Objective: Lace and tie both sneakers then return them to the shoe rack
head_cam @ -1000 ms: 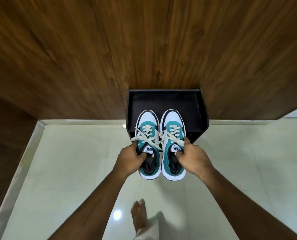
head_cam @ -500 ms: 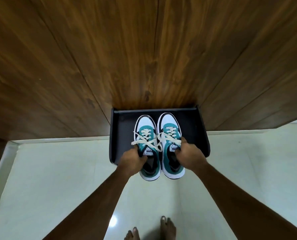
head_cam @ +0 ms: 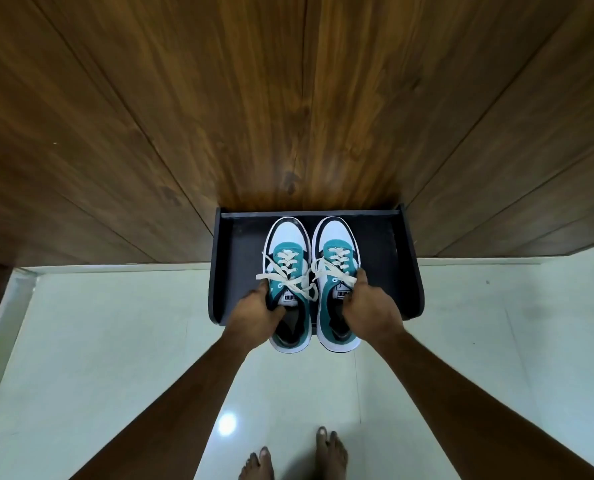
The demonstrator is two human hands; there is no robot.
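Observation:
Two teal, white and black sneakers sit side by side over a black shoe rack (head_cam: pixel 397 271), toes towards the wall. Both carry cream laces tied in loose bows. My left hand (head_cam: pixel 255 315) grips the left sneaker (head_cam: pixel 286 244) at its collar, fingers inside the opening. My right hand (head_cam: pixel 370 308) grips the right sneaker (head_cam: pixel 333 242) the same way. The heels stick out past the rack's front edge. Whether the soles rest on the shelf cannot be told.
A dark wooden panelled wall (head_cam: pixel 288 98) rises right behind the rack. Pale glossy floor tiles (head_cam: pixel 115 341) spread around it, with a raised skirting at the left. My bare feet (head_cam: pixel 295 459) stand near the bottom edge.
Both hands have carried the sneakers forward and deeper over the rack. I stepped closer; both feet now stand together below.

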